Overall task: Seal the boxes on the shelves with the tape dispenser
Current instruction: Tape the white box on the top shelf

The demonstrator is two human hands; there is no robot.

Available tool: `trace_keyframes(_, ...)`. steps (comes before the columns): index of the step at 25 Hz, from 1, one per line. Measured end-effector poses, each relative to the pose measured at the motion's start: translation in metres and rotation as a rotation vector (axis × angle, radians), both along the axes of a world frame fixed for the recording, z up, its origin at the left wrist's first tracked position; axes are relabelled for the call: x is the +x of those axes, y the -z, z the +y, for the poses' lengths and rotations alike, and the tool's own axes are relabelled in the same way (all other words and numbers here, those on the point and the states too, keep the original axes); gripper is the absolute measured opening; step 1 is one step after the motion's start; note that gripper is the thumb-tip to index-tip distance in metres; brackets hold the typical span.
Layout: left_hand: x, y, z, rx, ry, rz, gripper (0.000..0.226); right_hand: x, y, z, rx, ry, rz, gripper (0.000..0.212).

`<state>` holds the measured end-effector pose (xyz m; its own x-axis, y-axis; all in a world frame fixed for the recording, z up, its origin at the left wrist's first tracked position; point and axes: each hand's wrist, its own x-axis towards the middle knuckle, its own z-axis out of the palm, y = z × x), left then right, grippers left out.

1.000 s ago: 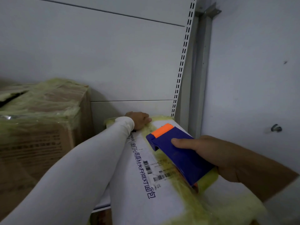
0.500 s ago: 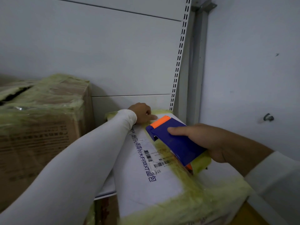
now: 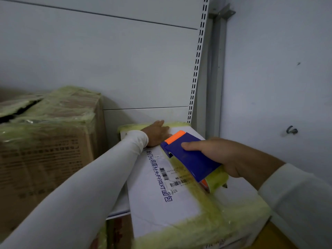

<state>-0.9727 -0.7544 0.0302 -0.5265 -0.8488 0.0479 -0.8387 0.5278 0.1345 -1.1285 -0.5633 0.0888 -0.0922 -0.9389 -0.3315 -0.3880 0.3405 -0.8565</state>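
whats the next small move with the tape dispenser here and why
Probably run the tape dispenser the last stretch to the white box's far edge: the right hand grips it just short of there, and the left hand presses that end down.

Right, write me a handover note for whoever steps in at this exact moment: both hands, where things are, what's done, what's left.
Left hand: flat, fingers straight, pressing on the far end of the white box.
Right hand: grips the blue tape dispenser, its orange end pointing at the far edge, on the box top.
Done: a yellowish tape strip runs from the near edge up the middle to the dispenser.
Left: carry the strip to the far edge and cut it. The brown box on the left is wrapped in tape, but its top gapes open, so it probably needs sealing.
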Motion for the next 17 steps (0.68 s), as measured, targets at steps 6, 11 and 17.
trace_keyframes(6, 0.012, 0.003, 0.026, 0.162, 0.201, 0.210, 0.037, -0.007, 0.003, 0.004, 0.030, -0.019, 0.012, 0.032)
trace_keyframes(11, 0.016, 0.008, 0.031, 0.128, 0.202, 0.112, 0.031, -0.005, 0.002, 0.002, 0.009, -0.019, 0.001, 0.035)
trace_keyframes(17, 0.018, 0.006, 0.029, 0.202, 0.146, 0.171, 0.035, -0.005, -0.006, 0.004, 0.017, -0.036, 0.017, 0.036)
